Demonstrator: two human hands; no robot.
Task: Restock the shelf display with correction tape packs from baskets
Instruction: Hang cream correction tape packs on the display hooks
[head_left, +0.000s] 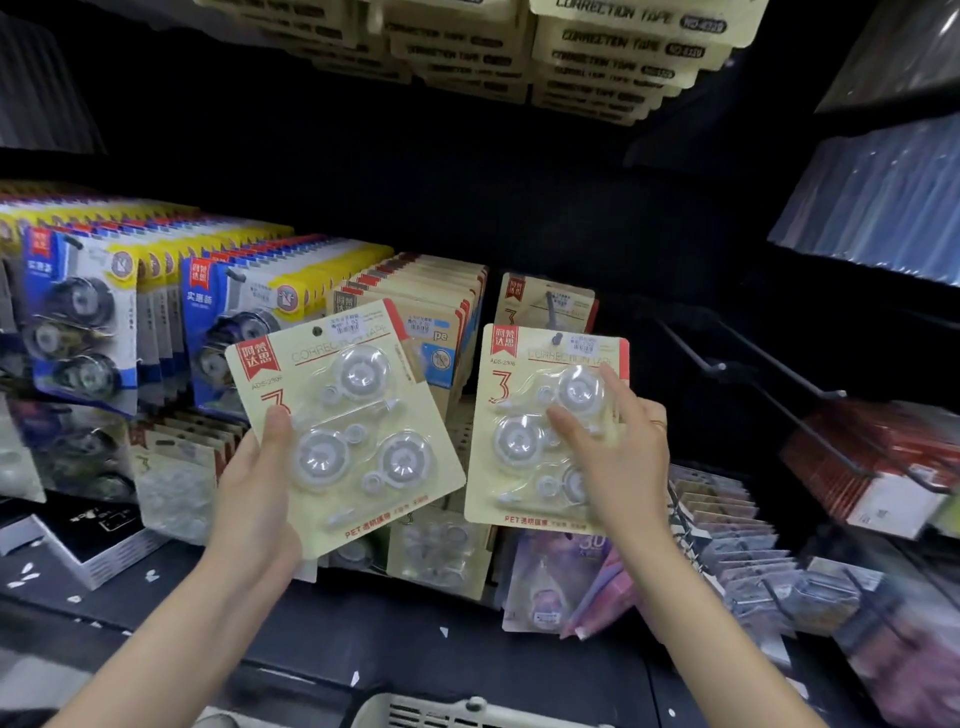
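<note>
Correction tape pack (358, 415) gripped by left hand (257, 483); right hand (618, 457) presses hung pack (524, 395).

left hand (260, 483) raised, thumb on front, fingers curled behind, gripping. right hand (618, 457) up too, fingers spread, fairly straight, pressing flat. both forearms bare.

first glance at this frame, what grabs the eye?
Two cream three-packs of correction tape at centre: the left hand holds the left pack tilted in its grip, thumb on the front, while the right hand presses spread fingers on the right pack, which hangs on a shelf hook. Behind on the left stand dense rows of blue and yellow packs; bare black hooks jut out on the right.
</note>
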